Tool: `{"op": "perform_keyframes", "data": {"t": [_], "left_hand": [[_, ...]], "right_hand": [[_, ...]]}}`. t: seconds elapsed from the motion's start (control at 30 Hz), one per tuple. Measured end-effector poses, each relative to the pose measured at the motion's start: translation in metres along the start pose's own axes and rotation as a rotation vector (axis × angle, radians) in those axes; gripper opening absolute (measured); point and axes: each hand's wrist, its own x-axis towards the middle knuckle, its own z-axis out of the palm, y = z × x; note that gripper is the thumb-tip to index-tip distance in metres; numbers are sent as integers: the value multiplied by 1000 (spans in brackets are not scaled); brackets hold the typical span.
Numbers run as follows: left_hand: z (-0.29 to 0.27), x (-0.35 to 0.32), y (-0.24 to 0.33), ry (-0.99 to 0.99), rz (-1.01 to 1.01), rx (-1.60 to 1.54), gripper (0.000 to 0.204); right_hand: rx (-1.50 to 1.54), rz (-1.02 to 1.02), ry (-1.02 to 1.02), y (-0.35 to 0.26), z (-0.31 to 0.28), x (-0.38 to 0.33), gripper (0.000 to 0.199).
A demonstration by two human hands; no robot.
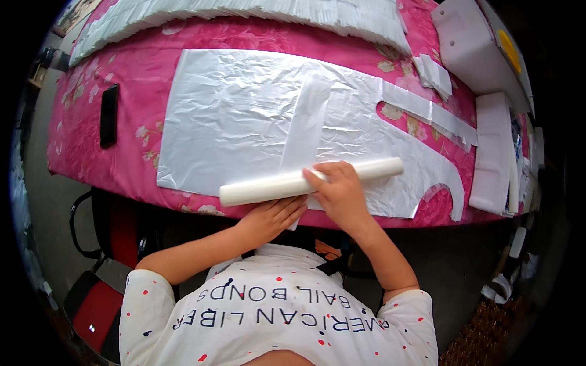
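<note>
A thin white plastic apron lies spread on the table, its neck opening and straps toward the right. A folded strip of the same plastic runs across its middle down toward me. Over the strip, near the front edge, a white roll lies at a slant, its right end farther from me. My right hand is closed round the roll right of its middle, thumb on top. Just below the roll, my left hand has its fingers stretched out side by side over the strip's near end at the table edge; its fingertips reach my right hand.
A pink flowered cloth covers the table. Long stacks of folded white plastic line the far side. A black phone lies at left. White foam boxes and a small folded bundle are at right. A red-and-black chair stands at lower left.
</note>
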Motion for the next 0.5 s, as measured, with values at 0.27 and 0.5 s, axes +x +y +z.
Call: {"op": "perform_keyframes", "data": {"t": [0.27,0.5], "left_hand": [[10,-8,19,-29,-64,-55,54],[3,-7,15,1,-38,-16,55]], "right_hand": [[-11,-38,126,36,12,56,48],[-74,90,210,86,10,124,46]]}}
